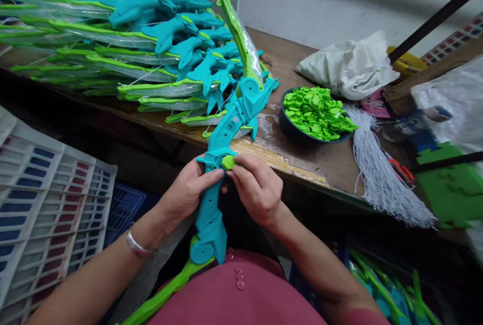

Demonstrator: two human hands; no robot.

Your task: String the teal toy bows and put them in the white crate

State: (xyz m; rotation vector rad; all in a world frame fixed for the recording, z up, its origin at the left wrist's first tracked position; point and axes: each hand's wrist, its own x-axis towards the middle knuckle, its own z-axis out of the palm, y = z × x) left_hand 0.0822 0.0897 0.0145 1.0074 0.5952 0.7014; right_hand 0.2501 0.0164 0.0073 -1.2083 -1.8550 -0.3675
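A toy bow [211, 204] with a blue grip and green limbs lies across my lap, its upper end against the bench edge. My left hand [188, 184] is wrapped round the middle of the grip, thumb on top. Between the thumb and fingers of my right hand [258, 184] is a small green plastic cap [228, 162], held against the grip's centre. Whether the cap is seated in the grip I cannot tell. The lower green limb [166, 290] runs down past my left side.
Many similar bows [169, 38] are piled on the bench [279, 53] at left. A dark bowl [289, 131] of green caps stands at right, near white strings [377, 174], a white bag [347, 63] and green foam [449, 184]. A white crate [75, 204] stands at lower left.
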